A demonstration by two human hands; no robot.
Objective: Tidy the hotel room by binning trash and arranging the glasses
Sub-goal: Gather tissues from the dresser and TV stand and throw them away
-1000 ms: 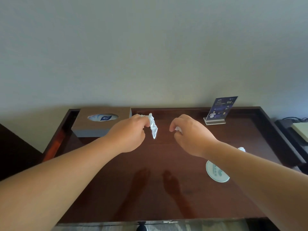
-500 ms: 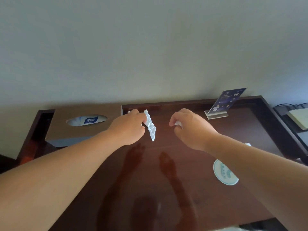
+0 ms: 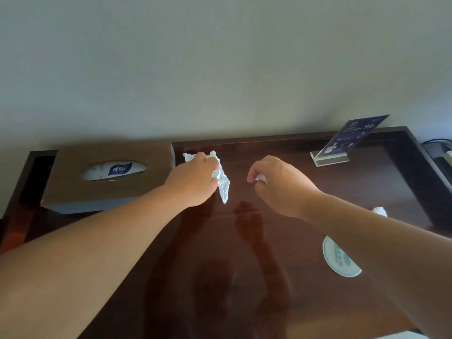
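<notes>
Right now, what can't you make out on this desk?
Head view:
Tissue in the left hand: part behind the knuckles.
Scrap in the right hand: mostly hidden by curled fingers.
White wad and coaster: partly behind the right forearm.
Sign: print too small.
Dark device: cut off by the right edge.

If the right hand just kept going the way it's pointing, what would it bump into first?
Probably the crumpled tissue hanging from the left hand; the right hand points leftward at it, though depth is hard to judge.
</notes>
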